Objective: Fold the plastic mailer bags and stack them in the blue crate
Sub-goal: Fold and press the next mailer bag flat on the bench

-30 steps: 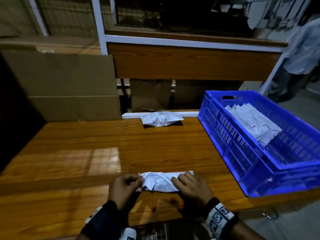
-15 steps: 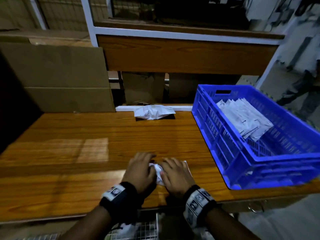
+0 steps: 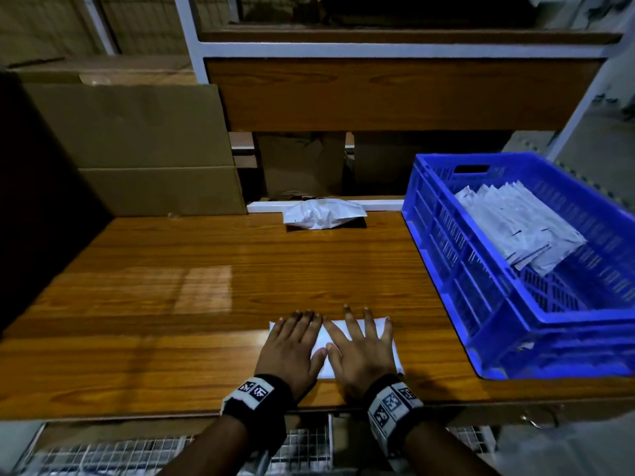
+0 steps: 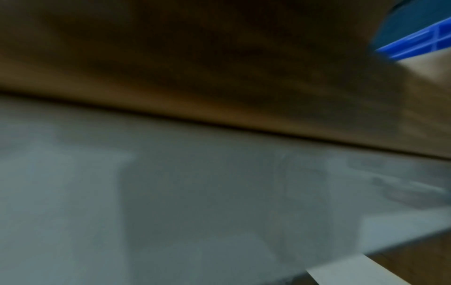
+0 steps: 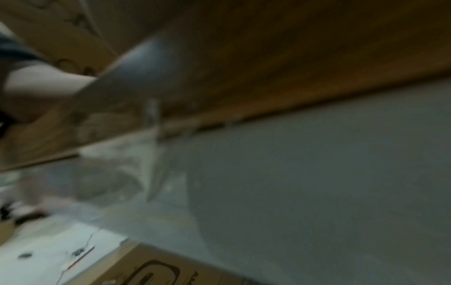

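A white folded mailer bag (image 3: 323,367) lies flat near the front edge of the wooden table (image 3: 171,304). My left hand (image 3: 292,348) and right hand (image 3: 360,348) press on it side by side, palms down, fingers straight. A crumpled white mailer bag (image 3: 321,214) sits at the table's far edge. The blue crate (image 3: 446,235) stands on the right with a stack of folded bags (image 3: 519,225) inside. Both wrist views are blurred; the left one shows only a strip of the crate (image 4: 419,43).
Brown cardboard boxes (image 3: 137,149) stand at the back left. A wooden shelf with a white frame (image 3: 395,94) rises behind the table. A wire rack (image 3: 137,455) sits below the table's front edge.
Both hands went from pinching and folding the crumpled bag to lying flat on it with fingers spread. The bag now looks flat and folded.
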The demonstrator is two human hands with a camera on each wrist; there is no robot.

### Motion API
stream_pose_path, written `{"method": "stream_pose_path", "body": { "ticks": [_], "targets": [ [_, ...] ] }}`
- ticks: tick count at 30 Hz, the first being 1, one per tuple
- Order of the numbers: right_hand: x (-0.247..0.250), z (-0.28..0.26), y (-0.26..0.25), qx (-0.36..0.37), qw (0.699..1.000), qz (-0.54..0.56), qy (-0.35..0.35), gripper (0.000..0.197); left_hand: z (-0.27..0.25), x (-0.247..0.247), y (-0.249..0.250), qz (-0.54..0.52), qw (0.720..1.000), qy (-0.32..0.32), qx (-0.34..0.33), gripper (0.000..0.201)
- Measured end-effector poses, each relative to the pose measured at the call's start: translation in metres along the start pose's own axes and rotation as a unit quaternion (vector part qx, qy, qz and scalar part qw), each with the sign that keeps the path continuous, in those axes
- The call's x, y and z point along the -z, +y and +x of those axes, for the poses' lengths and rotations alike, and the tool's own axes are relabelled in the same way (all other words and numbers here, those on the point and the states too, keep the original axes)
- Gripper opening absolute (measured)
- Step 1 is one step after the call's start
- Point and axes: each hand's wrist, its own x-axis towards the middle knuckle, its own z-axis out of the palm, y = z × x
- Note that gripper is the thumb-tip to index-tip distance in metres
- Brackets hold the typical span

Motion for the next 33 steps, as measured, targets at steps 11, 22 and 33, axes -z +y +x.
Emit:
{"method": "stream_pose_path", "body": {
  "ticks": [11, 22, 33],
  "targets": [
    [-0.001, -0.005, -0.003, 0.017, 0.999, -0.025, 0.012, 0.053, 0.000, -0.003, 0.005, 0.043, 0.999, -0.003, 0.001, 0.062],
    [0.000, -0.001, -0.013, 0.005, 0.998, -0.055, 0.004, 0.060, 0.001, -0.006, 0.009, 0.051, 0.999, -0.015, 0.010, 0.068],
    [0.002, -0.004, 0.008, 0.036, 0.998, -0.013, -0.058, 0.057, -0.004, 0.010, 0.011, 0.008, 0.999, -0.035, -0.009, 0.061]
  ]
}}
